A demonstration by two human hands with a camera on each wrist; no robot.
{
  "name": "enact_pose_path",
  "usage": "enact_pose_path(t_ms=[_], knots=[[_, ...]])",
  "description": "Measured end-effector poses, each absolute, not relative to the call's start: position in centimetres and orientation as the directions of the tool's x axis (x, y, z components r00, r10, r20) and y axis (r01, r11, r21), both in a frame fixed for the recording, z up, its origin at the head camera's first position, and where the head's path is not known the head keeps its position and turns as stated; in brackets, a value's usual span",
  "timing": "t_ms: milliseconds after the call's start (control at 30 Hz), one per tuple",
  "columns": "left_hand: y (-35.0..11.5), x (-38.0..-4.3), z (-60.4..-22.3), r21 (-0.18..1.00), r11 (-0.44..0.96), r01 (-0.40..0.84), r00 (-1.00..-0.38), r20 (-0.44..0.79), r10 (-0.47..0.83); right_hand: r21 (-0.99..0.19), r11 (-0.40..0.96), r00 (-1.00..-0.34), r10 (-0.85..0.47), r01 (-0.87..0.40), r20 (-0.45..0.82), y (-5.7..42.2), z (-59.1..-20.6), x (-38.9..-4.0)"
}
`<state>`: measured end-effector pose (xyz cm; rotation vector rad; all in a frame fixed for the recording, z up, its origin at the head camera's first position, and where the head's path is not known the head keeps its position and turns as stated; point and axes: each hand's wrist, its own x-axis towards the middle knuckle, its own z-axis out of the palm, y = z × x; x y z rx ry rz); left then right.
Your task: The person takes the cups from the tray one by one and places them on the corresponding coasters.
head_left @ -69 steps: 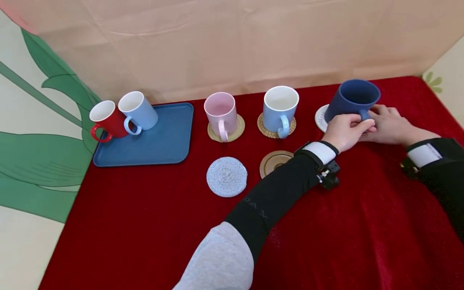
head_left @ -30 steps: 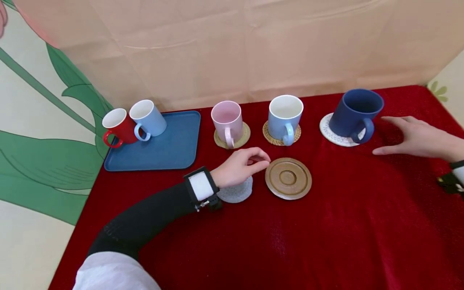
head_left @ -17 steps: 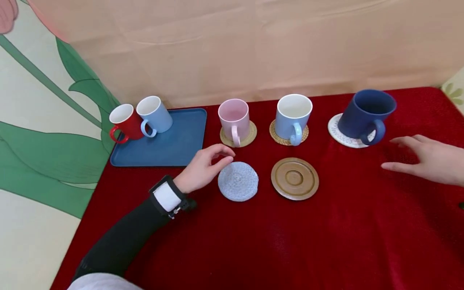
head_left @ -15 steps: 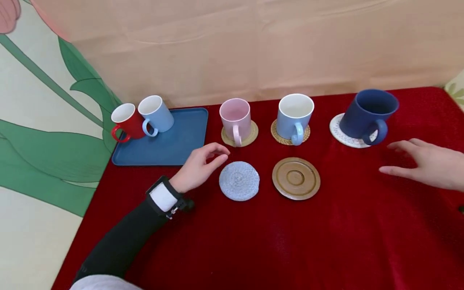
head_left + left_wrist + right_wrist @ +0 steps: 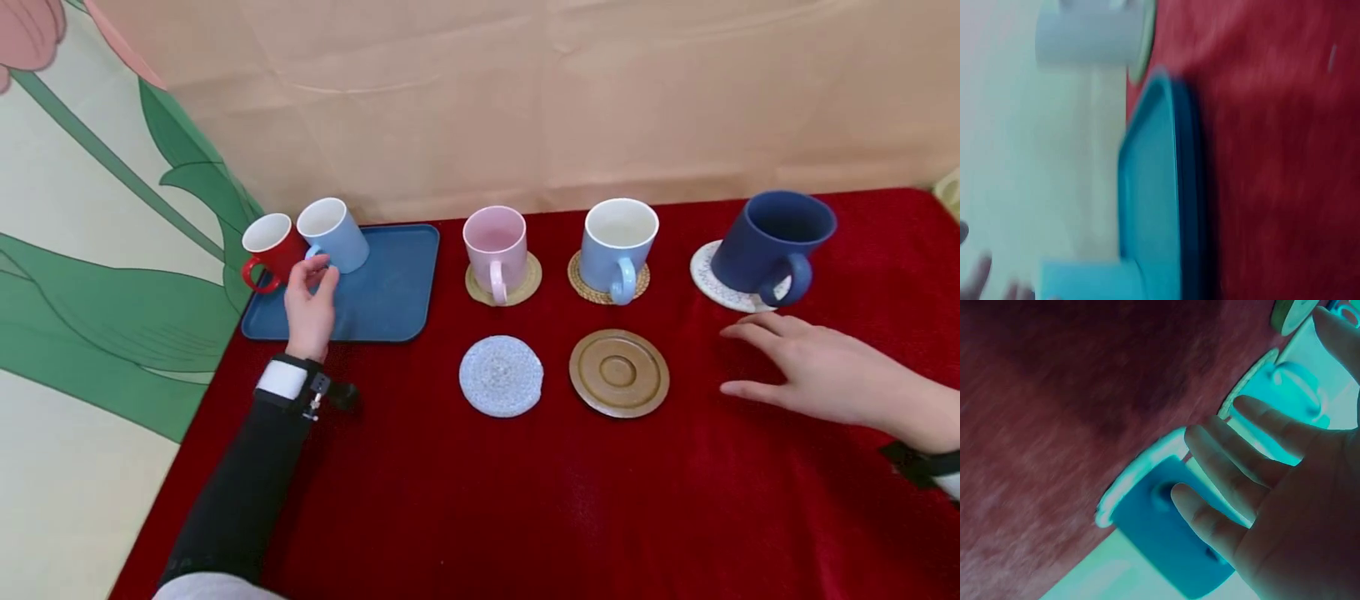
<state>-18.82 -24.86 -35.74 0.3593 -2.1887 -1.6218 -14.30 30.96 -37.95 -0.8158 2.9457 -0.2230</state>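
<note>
My left hand (image 5: 310, 307) is over the front of the blue tray (image 5: 386, 321), fingers loosely bent with a gap to the thumb. It overlaps the handle of a light blue mug (image 5: 341, 237); whether it touches the mug cannot be seen. Blurred fingertips (image 5: 979, 278) show beside that mug in the left wrist view. Against it leans a red mug (image 5: 279, 248), also on the tray. My right hand (image 5: 813, 371), fingers spread and holding nothing, hovers in front of the dark blue mug (image 5: 761, 250), which stands on a white patterned coaster (image 5: 712, 279).
A pink mug (image 5: 498, 242) stands on a beige coaster (image 5: 534, 279), and another light blue mug (image 5: 611, 250) on a woven coaster (image 5: 581, 283). Nearer lie a grey-blue round coaster (image 5: 501, 375) and a brown wooden coaster (image 5: 618, 372) on the red cloth (image 5: 510, 500). A pale curtain (image 5: 487, 100) hangs behind.
My left hand has left the dark blue mug's handle and moved left across the coasters to the tray. My right hand also let go, drew right, then came back leftward and nearer.
</note>
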Motion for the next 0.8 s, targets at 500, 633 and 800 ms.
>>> enact_pose_path(t_ms=[500,633,800], knots=[[-29.6,-24.3,-36.6,0.939,0.286,-0.191,-0.846,-0.01,-0.533,-0.223,0.797,-0.825,-0.559,-0.561,0.079,29.7,-38.8,-14.3],[-29.4,-24.5,-36.7,0.937,0.268,-0.225,-0.861,-0.063,-0.504,-0.231,0.793,-0.823,-0.562,-0.564,0.08,29.7,-38.7,-14.3],[-28.4,-24.8,-37.1,0.962,0.164,-0.221,-0.89,-0.13,-0.438,-0.232,0.794,-0.824,-0.562,-0.562,0.071,29.8,-38.8,-14.4]])
